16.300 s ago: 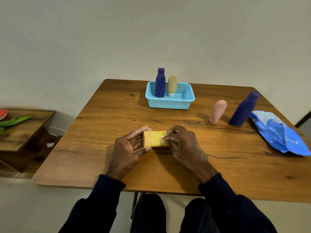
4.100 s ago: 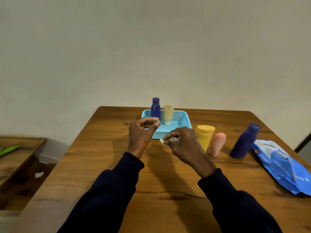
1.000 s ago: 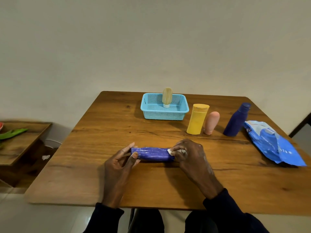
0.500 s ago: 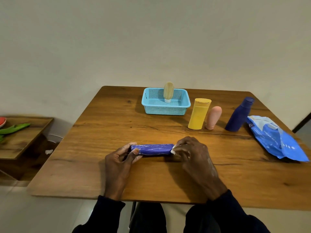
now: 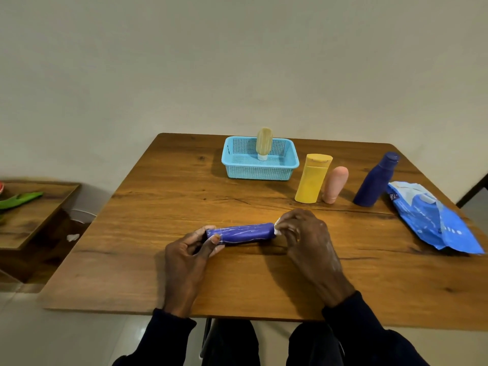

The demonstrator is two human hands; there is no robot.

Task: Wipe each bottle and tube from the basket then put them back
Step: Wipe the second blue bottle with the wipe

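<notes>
- Purple bottle (image 5: 241, 233) lies sideways mid-table, well back from the near edge; left hand (image 5: 187, 256) pinches one end, fingers curled
- right hand (image 5: 306, 239) pinches a white wipe (image 5: 277, 229) against the other end
- a stretch of table (image 5: 158, 207) separates it from the blue basket (image 5: 260, 173)

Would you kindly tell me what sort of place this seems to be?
Probably a plain room in a home: a wooden table by a bare wall, a blue basket and a yellow toiletry bottle on it, a low wooden shelf to the left.

Wooden table (image 5: 158, 207) carries basket (image 5: 260, 172), yellow bottle (image 5: 313, 179), pink tube (image 5: 334, 184), navy bottle (image 5: 375, 180) (standing), pouch (image 5: 433, 217).
</notes>
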